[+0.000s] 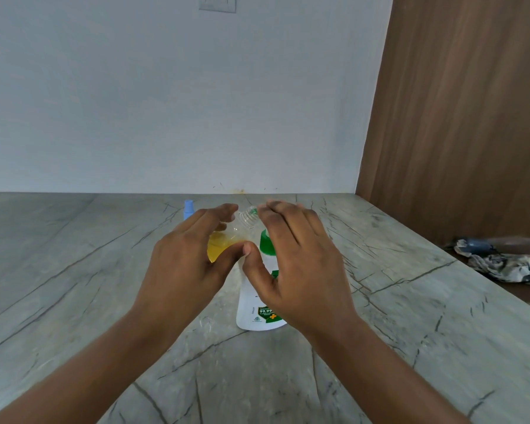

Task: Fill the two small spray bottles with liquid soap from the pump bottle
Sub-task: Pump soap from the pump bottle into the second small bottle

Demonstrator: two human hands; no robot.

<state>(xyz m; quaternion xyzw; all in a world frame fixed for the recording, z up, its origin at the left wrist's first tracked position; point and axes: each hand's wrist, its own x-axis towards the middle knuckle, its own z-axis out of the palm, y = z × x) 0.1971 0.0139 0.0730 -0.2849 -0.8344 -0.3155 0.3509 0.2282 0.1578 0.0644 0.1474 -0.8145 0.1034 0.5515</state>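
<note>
A white pump bottle [254, 313] with a green pump collar and a green label stands on the grey marble counter [104, 286]. My left hand [184, 261] grips a small clear bottle [227, 241], tilted, with yellow soap in its lower part and its open threaded neck pointing up right toward the pump. My right hand [300, 264] lies over the pump head with its fingers stretched forward, hiding the nozzle; its thumb touches my left thumb. A second small bottle [188, 209] with a blue top stands behind my left hand, mostly hidden.
A crumpled cloth [508, 267] lies on a lower surface past the counter's right edge. A wooden panel [456, 117] rises at the right and a pale wall [166, 102] closes the back of the counter.
</note>
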